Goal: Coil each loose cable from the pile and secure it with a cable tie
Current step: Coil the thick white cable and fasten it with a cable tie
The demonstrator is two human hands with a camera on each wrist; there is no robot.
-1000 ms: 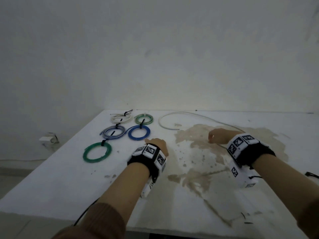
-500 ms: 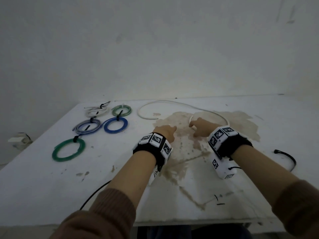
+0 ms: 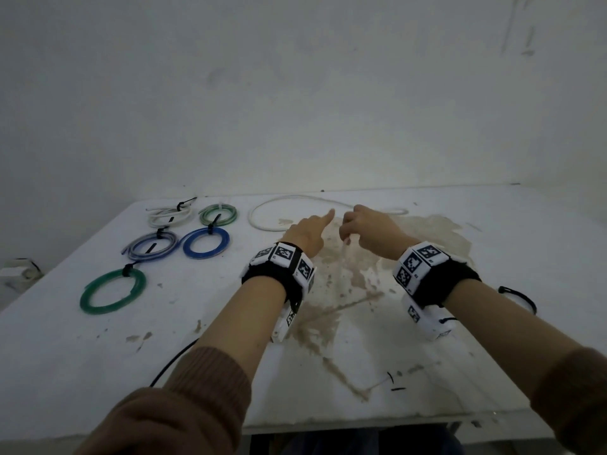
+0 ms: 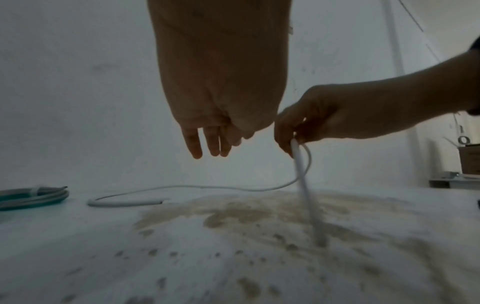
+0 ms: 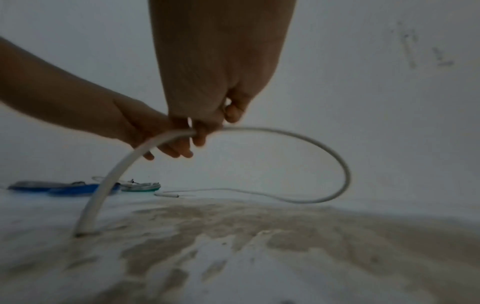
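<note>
A loose white cable [image 3: 262,211] curves across the far middle of the white table [image 3: 98,356]. My right hand [image 3: 359,224] pinches it a little way from one end, lifted off the table; that end [image 5: 83,232] hangs down to the tabletop. In the left wrist view the cable [image 4: 298,156] bends under the right hand's fingers [image 4: 285,139]. My left hand [image 3: 312,229] hovers just left of the right, fingers straight and relaxed [image 4: 205,142], holding nothing. In the right wrist view my right hand [image 5: 205,127] grips the cable [image 5: 311,142].
Several tied coils lie at the far left: white [image 3: 169,215], pale green [image 3: 218,214], grey-blue [image 3: 152,246], blue [image 3: 205,246], green [image 3: 113,292]. A black cable tie [image 3: 522,298] lies at the right. A brown stain [image 3: 345,290] covers the table's middle.
My right hand has lifted the white cable off the table and moved left. The left hand has come up and forward beside it, its fingers now straight.
</note>
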